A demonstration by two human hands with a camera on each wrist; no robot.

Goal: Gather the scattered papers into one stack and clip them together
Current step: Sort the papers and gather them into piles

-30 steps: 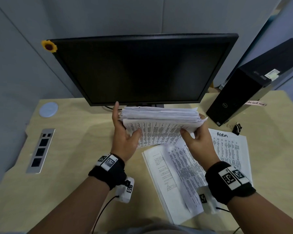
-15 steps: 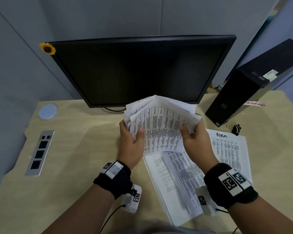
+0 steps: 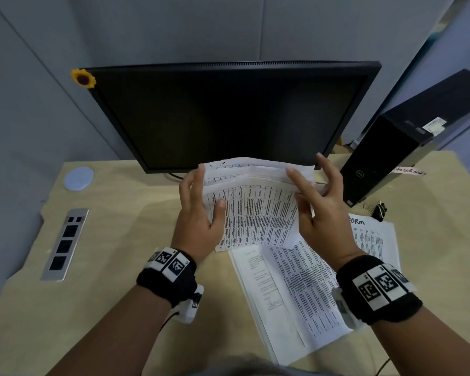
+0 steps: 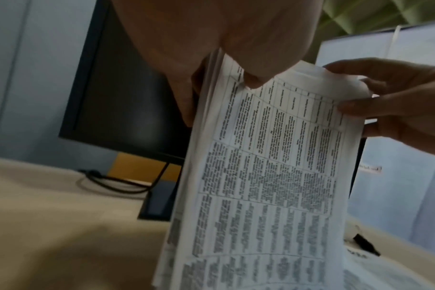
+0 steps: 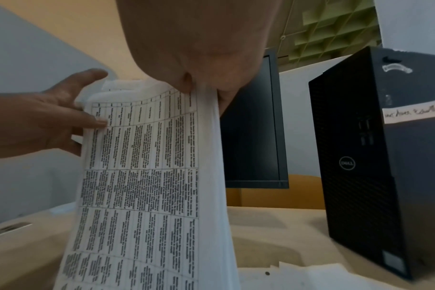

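A thick stack of printed papers [image 3: 255, 213] stands on its lower edge on the desk, just in front of the monitor, with its top sheets uneven. My left hand [image 3: 206, 191] holds its left edge, thumb on the front sheet and fingers behind. At the right edge is my right hand [image 3: 307, 191], fingers spread, thumb on the front and fingertips over the top corner. The wrist views show the same stack [image 4: 273, 176] [image 5: 142, 176] with the printed table facing me. More loose sheets [image 3: 296, 289] lie flat below it. A black binder clip [image 3: 381, 210] lies at the right.
A dark monitor [image 3: 228, 118] stands close behind the stack. A black PC tower [image 3: 391, 158] stands at the back right of the wooden desk [image 3: 106, 294]. A sheet headed FORM [image 3: 372, 240] lies by the clip. A socket panel [image 3: 65, 245] and a round cap [image 3: 78, 178] sit at the left.
The stack has gone from level, to fanned, to standing on its lower edge on the desk. My right hand's fingers have spread out along its right edge.
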